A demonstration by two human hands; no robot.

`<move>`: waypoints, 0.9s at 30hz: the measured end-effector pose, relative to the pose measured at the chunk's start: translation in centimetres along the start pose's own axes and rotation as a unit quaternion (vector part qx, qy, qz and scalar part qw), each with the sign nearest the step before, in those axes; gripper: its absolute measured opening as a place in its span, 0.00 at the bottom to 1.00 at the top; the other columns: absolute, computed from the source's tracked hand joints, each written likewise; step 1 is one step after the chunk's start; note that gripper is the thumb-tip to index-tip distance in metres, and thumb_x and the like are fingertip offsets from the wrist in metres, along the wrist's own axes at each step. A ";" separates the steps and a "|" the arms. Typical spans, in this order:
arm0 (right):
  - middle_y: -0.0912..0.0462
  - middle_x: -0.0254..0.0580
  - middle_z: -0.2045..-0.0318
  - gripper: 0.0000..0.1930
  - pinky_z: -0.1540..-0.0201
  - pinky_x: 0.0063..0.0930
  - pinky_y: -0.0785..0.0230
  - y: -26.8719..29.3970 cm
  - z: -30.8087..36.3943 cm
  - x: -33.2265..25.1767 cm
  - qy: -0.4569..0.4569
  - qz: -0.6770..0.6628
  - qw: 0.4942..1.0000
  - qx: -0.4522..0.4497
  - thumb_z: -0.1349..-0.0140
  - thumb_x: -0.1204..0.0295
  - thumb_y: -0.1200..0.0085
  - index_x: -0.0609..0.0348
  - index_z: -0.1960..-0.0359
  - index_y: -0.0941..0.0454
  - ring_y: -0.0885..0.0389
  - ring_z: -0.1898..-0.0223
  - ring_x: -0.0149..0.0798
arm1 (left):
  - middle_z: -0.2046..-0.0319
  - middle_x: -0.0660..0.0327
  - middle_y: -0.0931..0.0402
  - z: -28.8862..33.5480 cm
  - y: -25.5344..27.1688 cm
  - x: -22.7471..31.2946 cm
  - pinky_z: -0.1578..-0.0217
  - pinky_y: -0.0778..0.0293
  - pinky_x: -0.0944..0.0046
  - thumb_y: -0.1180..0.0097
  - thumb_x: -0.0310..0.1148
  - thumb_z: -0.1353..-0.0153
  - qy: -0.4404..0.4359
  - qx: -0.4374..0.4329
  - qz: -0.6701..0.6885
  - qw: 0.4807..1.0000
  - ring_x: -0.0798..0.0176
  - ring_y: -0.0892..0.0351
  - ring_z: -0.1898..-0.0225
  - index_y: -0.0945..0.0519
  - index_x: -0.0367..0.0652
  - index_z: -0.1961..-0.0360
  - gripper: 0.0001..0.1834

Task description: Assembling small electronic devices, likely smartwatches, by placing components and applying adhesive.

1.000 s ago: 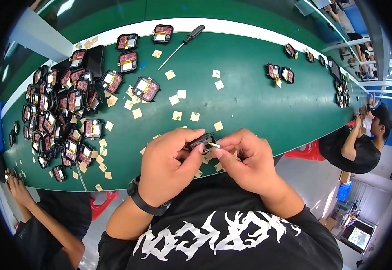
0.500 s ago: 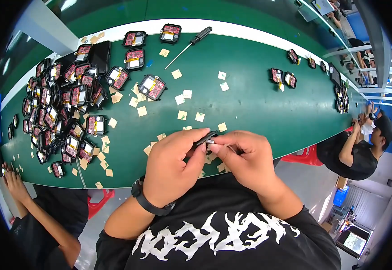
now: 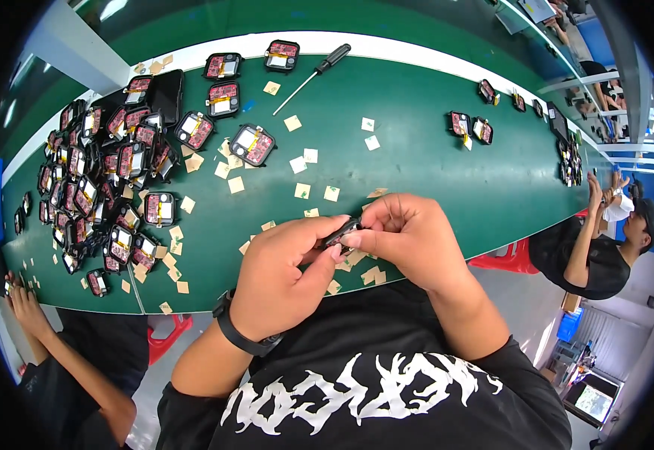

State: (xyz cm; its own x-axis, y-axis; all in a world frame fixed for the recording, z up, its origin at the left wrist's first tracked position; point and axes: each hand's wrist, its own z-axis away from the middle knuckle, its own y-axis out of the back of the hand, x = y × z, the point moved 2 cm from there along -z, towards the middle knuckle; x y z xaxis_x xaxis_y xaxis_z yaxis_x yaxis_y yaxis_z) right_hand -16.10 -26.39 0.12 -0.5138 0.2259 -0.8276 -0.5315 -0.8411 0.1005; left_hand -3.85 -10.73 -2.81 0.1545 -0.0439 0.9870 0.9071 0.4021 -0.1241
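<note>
Just above the near edge of the green table, my left hand (image 3: 286,259) grips a small black device housing (image 3: 340,233) that is tilted on its side. The fingers and thumb of my right hand (image 3: 406,236) pinch its right end. Most of the housing is hidden by my fingers. Small square paper pieces (image 3: 372,274) lie on the table under and around my hands. Beyond my hands, an open housing (image 3: 253,145) with a red circuit board and a white battery-like block lies face up.
A large heap of similar open housings (image 3: 130,159) covers the table's left part. A black-handled screwdriver (image 3: 318,75) lies at the back. More housings (image 3: 460,124) lie to the right. A person (image 3: 604,244) sits far right; another person's arm (image 3: 79,360) is at left.
The housing has turned a little between my hands, showing more of its edge. My right fingers have shifted upward along it. The person at right has raised their hands.
</note>
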 end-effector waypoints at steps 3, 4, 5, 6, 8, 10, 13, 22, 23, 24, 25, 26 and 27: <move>0.14 0.36 0.69 0.07 0.68 0.16 0.27 0.1 -0.1 -0.2 0.000 0.032 0.999 -0.010 0.40 0.81 0.30 0.68 0.64 0.18 0.18 0.69 0.21 | 0.53 0.53 0.17 -0.1 0.3 0.0 0.50 0.19 0.65 0.49 0.14 0.28 0.002 -0.018 0.003 1.000 0.67 0.17 0.53 0.24 0.26 0.39 0.18; 0.14 0.36 0.69 0.07 0.68 0.16 0.27 0.1 -0.1 -0.2 0.000 0.032 0.999 -0.011 0.40 0.81 0.30 0.68 0.64 0.18 0.18 0.69 0.21 | 0.53 0.53 0.17 -0.2 0.4 0.0 0.50 0.19 0.65 0.50 0.15 0.28 0.003 -0.032 -0.003 0.999 0.67 0.16 0.53 0.24 0.26 0.38 0.18; 0.14 0.36 0.69 0.07 0.68 0.16 0.27 0.2 -0.1 -0.1 -0.003 0.030 0.999 -0.015 0.39 0.80 0.30 0.68 0.65 0.18 0.18 0.69 0.22 | 0.53 0.53 0.17 -0.2 0.4 -0.1 0.49 0.19 0.64 0.50 0.15 0.28 0.004 -0.045 -0.010 0.999 0.66 0.16 0.53 0.25 0.26 0.38 0.19; 0.14 0.36 0.70 0.07 0.68 0.16 0.27 0.2 -0.1 0.0 -0.006 0.028 0.999 -0.020 0.39 0.80 0.30 0.68 0.65 0.18 0.18 0.70 0.22 | 0.53 0.53 0.17 -0.2 0.3 -0.1 0.49 0.19 0.64 0.50 0.15 0.28 0.004 -0.045 -0.011 0.999 0.66 0.16 0.53 0.25 0.26 0.38 0.19; 0.16 0.32 0.72 0.08 0.70 0.16 0.32 0.2 -0.1 -0.2 0.001 0.019 1.000 -0.024 0.38 0.76 0.30 0.66 0.67 0.18 0.23 0.72 0.20 | 0.54 0.53 0.17 -0.3 0.1 -0.1 0.49 0.19 0.65 0.50 0.15 0.27 0.009 -0.038 0.035 0.999 0.67 0.16 0.53 0.26 0.26 0.37 0.19; 0.19 0.28 0.75 0.09 0.73 0.17 0.37 0.3 -0.2 0.0 0.009 0.009 1.000 -0.028 0.37 0.73 0.29 0.64 0.69 0.18 0.28 0.74 0.18 | 0.54 0.54 0.17 -0.5 -0.2 0.3 0.51 0.18 0.66 0.50 0.16 0.28 0.017 -0.027 0.052 0.998 0.68 0.16 0.54 0.26 0.27 0.37 0.19; 0.19 0.28 0.75 0.10 0.72 0.16 0.37 0.7 -0.2 0.4 0.036 -0.043 0.998 -0.038 0.36 0.72 0.30 0.64 0.69 0.19 0.28 0.74 0.17 | 0.60 0.57 0.16 -0.9 -0.8 0.8 0.60 0.19 0.69 0.44 0.20 0.30 0.035 -0.003 0.051 0.998 0.71 0.16 0.61 0.24 0.29 0.40 0.18; 0.16 0.27 0.69 0.09 0.66 0.17 0.32 2.7 0.4 -0.4 0.038 -0.042 0.993 -0.102 0.32 0.69 0.33 0.63 0.62 0.16 0.23 0.66 0.19 | 0.65 0.62 0.19 0.0 -0.9 1.0 0.69 0.24 0.73 0.40 0.22 0.31 0.060 0.020 -0.014 0.998 0.75 0.20 0.70 0.22 0.31 0.44 0.16; 0.16 0.27 0.67 0.09 0.63 0.17 0.30 3.7 0.9 -1.3 0.051 -0.062 0.993 -0.082 0.31 0.69 0.34 0.63 0.61 0.15 0.23 0.64 0.19 | 0.63 0.60 0.19 0.4 -0.7 1.1 0.69 0.23 0.72 0.43 0.20 0.30 0.063 0.014 -0.017 0.998 0.72 0.19 0.69 0.24 0.30 0.41 0.17; 0.17 0.26 0.66 0.09 0.60 0.17 0.29 5.2 1.1 -1.6 0.061 -0.012 0.998 0.006 0.32 0.68 0.34 0.62 0.59 0.15 0.22 0.63 0.20 | 0.64 0.59 0.19 0.8 -0.4 1.4 0.70 0.24 0.72 0.42 0.20 0.31 0.070 0.044 -0.004 0.997 0.71 0.20 0.71 0.24 0.30 0.42 0.17; 0.17 0.26 0.65 0.09 0.60 0.18 0.30 7.0 0.9 -2.0 0.076 0.026 0.992 0.094 0.32 0.68 0.33 0.60 0.58 0.16 0.24 0.64 0.20 | 0.64 0.59 0.19 1.3 -0.1 2.0 0.70 0.24 0.72 0.42 0.20 0.31 0.068 0.045 -0.007 0.997 0.71 0.20 0.71 0.24 0.30 0.42 0.17; 0.17 0.26 0.65 0.10 0.62 0.18 0.31 9.3 0.6 -1.4 0.166 0.044 0.964 0.205 0.33 0.67 0.32 0.60 0.57 0.16 0.25 0.66 0.20 | 0.64 0.59 0.19 1.7 0.3 2.8 0.71 0.24 0.72 0.42 0.20 0.31 0.053 0.083 0.015 0.995 0.71 0.20 0.71 0.24 0.31 0.41 0.18; 0.17 0.29 0.61 0.14 0.63 0.17 0.34 11.3 0.0 -1.2 0.168 0.102 0.939 0.283 0.34 0.67 0.31 0.61 0.52 0.16 0.28 0.67 0.20 | 0.64 0.59 0.19 2.3 1.0 3.2 0.72 0.25 0.73 0.41 0.21 0.31 0.041 0.129 0.036 0.990 0.70 0.20 0.72 0.24 0.31 0.41 0.18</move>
State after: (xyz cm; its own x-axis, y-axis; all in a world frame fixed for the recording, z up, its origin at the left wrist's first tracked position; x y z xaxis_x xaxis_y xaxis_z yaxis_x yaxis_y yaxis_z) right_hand -21.51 -36.15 2.29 -0.4523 -0.1593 -0.8775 -0.7672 -0.4322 0.4739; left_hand -3.36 -8.41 0.50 0.2551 -0.0766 0.9639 0.7642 0.6267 -0.1524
